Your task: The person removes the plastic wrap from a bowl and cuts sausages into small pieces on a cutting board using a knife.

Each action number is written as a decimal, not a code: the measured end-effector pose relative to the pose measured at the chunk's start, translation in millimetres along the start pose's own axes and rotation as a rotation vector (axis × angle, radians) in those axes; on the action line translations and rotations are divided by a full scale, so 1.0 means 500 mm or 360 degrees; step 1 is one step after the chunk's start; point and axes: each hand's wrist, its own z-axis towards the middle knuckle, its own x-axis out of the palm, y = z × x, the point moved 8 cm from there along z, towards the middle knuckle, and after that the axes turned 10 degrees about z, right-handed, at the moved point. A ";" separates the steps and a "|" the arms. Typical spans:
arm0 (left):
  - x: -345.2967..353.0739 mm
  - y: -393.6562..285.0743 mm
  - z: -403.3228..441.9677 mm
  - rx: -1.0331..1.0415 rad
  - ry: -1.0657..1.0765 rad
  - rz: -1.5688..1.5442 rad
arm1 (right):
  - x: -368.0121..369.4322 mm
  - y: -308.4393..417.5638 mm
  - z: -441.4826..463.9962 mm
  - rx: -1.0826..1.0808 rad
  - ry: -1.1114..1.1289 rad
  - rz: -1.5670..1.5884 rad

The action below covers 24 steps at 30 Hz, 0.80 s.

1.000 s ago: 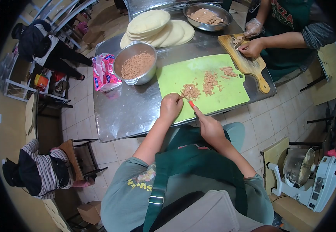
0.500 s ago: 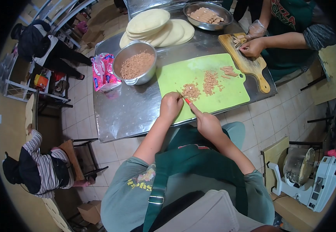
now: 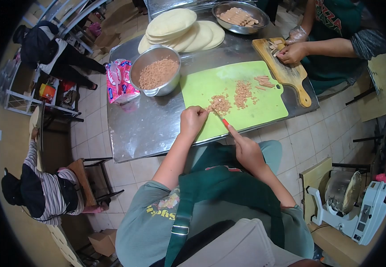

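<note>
My right hand [image 3: 249, 152] grips a small knife [image 3: 225, 122] by its red handle, the index finger stretched along it. The thin blade points into a pile of chopped sausage [image 3: 220, 103] on the green cutting board [image 3: 262, 107]. My left hand [image 3: 194, 120] is closed at the board's near left edge, fingertips pinched beside the pile; what they hold is hidden. Further right on the board lie a second patch of diced pieces [image 3: 243, 92] and several uncut sausage strips [image 3: 264, 82].
A metal pot [image 3: 156, 71] of chopped pieces stands left of the board, beside a pink package [image 3: 121, 82]. Behind are stacked flat dough rounds [image 3: 170, 24] and a steel bowl [image 3: 240, 18] of sliced sausage. A co-worker's hands [image 3: 293, 51] work over a wooden board [image 3: 286, 73].
My right hand has drawn back slightly to the right with the knife, whose blade now shows over the pile. My left hand stays almost in place.
</note>
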 end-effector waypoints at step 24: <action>-0.013 0.014 -0.021 0.0045 0.0028 -0.0069 | -0.010 0.000 -0.023 0.0082 0.0054 0.0206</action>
